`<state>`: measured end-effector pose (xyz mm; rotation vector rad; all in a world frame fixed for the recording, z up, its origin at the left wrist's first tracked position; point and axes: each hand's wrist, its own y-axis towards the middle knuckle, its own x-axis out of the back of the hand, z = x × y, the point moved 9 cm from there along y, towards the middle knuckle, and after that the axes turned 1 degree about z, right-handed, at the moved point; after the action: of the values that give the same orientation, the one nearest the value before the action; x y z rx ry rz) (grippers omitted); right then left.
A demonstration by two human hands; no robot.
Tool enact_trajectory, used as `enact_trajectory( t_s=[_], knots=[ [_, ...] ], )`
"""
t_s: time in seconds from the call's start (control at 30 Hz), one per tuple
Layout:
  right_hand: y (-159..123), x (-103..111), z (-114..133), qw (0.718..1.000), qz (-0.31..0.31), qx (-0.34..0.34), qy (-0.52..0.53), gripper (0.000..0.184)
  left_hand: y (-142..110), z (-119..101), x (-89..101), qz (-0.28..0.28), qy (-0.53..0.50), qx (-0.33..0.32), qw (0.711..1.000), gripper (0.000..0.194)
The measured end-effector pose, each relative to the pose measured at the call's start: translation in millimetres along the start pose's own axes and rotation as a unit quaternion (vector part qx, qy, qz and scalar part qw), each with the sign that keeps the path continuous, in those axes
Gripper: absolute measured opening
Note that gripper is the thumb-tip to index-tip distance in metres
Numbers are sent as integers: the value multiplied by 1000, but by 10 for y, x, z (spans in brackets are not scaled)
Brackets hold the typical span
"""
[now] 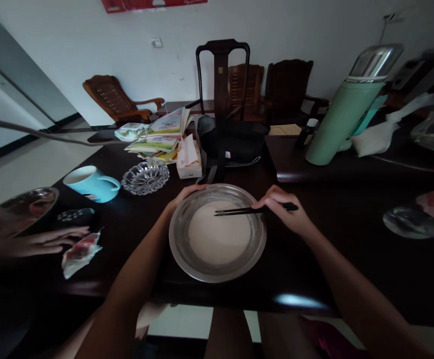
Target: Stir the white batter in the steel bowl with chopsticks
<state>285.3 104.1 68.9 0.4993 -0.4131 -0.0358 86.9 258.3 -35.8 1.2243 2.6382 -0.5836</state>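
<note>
A round metal bowl (179,253) stands on the dark table in front of me, with a smooth white mixture (218,239) inside. My left hand (187,193) grips the bowl at its far left rim; most of its fingers are hidden behind the edge. In my right hand (282,208) is a pair of black chopsticks (237,211), pinched near their back ends. The chopsticks reach over the right rim, and their tips are at the mixture; I cannot tell how deep they go.
At the left, another person's hand (48,242) is beside a piece of crumpled wrapping (80,254) and a metal basin (48,199). Behind are a blue mug (91,185), a glass dish (145,178), booklets (160,142), a tissue pack (189,162) and a black bag (239,142). A green thermos (346,117) stands right.
</note>
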Motion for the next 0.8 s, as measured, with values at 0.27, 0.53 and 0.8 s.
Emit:
enact_trajectory(
  t_s=[0.27,0.53,0.8],
  knots=[
    [-21,-19,26,994,28,7,104,41,-5,14,-81,22,-18,17,999,32],
    [6,15,29,1000,9,8,25,32,16,30,-21,21,-16,18,999,34],
    [-25,-103,54,995,61,6,79,40,-1,12,-48,19,-16,7,1000,37]
  ],
)
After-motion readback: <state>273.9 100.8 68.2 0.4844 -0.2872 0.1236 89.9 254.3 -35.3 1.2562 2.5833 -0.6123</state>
